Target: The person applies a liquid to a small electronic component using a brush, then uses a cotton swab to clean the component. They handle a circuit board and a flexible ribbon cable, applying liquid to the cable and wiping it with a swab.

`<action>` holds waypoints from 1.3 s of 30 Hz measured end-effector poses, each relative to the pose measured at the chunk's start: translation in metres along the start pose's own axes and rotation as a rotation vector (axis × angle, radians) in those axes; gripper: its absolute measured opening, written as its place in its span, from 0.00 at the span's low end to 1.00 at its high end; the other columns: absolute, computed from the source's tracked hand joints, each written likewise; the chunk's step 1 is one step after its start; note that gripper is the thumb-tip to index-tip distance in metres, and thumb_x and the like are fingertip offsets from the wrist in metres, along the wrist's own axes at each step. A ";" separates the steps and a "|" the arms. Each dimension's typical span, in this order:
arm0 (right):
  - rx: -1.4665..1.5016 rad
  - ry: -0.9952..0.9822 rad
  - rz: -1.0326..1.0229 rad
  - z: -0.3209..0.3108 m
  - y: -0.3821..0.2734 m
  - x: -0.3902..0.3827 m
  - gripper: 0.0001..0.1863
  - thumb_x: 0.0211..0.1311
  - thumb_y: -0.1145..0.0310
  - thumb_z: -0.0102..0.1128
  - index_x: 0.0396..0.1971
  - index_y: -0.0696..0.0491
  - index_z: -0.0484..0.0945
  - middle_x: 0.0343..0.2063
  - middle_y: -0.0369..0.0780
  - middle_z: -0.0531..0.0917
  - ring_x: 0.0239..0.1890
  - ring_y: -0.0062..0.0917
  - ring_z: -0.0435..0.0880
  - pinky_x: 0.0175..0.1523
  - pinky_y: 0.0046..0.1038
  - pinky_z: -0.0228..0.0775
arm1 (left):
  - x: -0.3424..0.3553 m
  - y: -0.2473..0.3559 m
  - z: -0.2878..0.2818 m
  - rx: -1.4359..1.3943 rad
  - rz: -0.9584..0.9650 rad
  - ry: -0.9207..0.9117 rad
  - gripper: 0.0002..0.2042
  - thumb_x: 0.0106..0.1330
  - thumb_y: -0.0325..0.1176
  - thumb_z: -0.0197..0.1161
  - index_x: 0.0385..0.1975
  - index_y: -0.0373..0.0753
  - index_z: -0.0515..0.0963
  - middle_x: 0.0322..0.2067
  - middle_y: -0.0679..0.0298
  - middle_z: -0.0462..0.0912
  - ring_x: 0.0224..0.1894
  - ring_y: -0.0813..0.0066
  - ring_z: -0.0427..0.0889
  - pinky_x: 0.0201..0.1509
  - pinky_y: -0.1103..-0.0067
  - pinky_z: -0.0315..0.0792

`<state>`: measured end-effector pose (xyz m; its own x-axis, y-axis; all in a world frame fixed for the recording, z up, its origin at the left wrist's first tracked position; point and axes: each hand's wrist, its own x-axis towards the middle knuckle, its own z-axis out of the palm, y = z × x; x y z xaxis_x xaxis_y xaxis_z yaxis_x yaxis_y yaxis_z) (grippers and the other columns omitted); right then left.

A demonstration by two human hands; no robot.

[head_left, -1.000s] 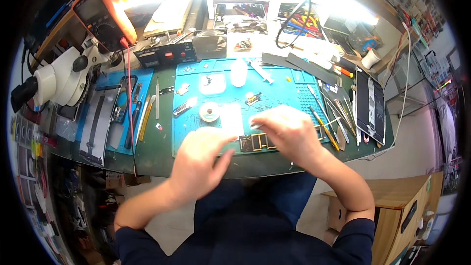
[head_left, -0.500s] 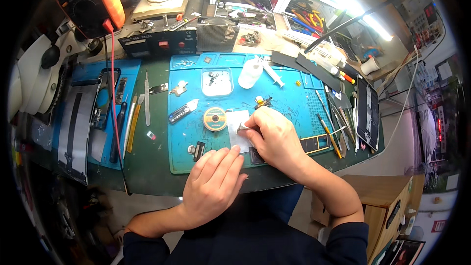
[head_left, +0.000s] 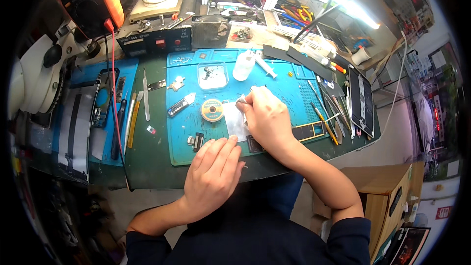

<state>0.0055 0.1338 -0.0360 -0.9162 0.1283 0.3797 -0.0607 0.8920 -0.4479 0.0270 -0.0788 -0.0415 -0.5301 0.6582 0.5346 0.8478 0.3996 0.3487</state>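
Note:
A pale, thin rectangular sheet [head_left: 235, 126] lies on the blue work mat [head_left: 289, 100]. My right hand [head_left: 267, 118] is closed in a pinch on a small crumpled whitish wipe [head_left: 241, 100], at the sheet's far end. Stretched out and side by side, the fingers of my left hand [head_left: 213, 174] reach the sheet's near edge with their tips. Left of the sheet sits a round gold spool [head_left: 212, 110]. A small dark part [head_left: 253, 143] shows partly beneath my right wrist. Whether the wipe touches the sheet is hard to see.
Behind the hands stand a white bottle [head_left: 244, 66], a syringe [head_left: 266, 67] and a clear tray [head_left: 212, 88] of small dark parts. Several tweezers and a yellow-handled tool [head_left: 329, 128] lie at right. On the left are a red cable [head_left: 114, 64] and an opened device [head_left: 76, 130].
My right hand has slid away from me along the sheet to its far end, with the wipe still pinched. It now covers a small black-and-yellow part. My left hand stays at the near edge.

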 end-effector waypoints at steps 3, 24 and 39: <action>-0.032 0.092 -0.010 0.003 0.007 -0.002 0.07 0.73 0.72 0.72 0.39 0.56 0.80 0.38 0.46 0.85 0.39 0.45 0.89 0.45 0.43 0.83 | 0.001 0.000 0.001 -0.015 -0.008 0.012 0.19 0.67 0.28 0.76 0.57 0.32 0.85 0.63 0.55 0.89 0.65 0.55 0.85 0.74 0.58 0.75; -0.030 -0.224 -0.337 -0.139 0.063 -0.051 0.29 0.61 0.68 0.82 0.64 0.51 0.87 0.61 0.43 0.90 0.59 0.43 0.90 0.63 0.44 0.85 | 0.009 -0.057 -0.061 -0.076 -0.168 -0.109 0.21 0.62 0.20 0.79 0.56 0.35 0.87 0.51 0.55 0.91 0.54 0.52 0.88 0.60 0.63 0.81; 0.101 -0.361 -0.588 -0.125 0.093 -0.034 0.24 0.54 0.70 0.84 0.52 0.54 0.90 0.53 0.39 0.91 0.49 0.36 0.91 0.51 0.38 0.87 | 0.021 -0.057 -0.064 -0.199 -0.265 -0.181 0.22 0.64 0.21 0.79 0.60 0.36 0.86 0.52 0.55 0.89 0.55 0.51 0.87 0.61 0.63 0.81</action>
<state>0.0802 0.2661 0.0108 -0.7933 -0.5311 0.2977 -0.6076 0.7223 -0.3303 -0.0341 -0.1287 -0.0005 -0.7044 0.6576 0.2670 0.6521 0.4512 0.6093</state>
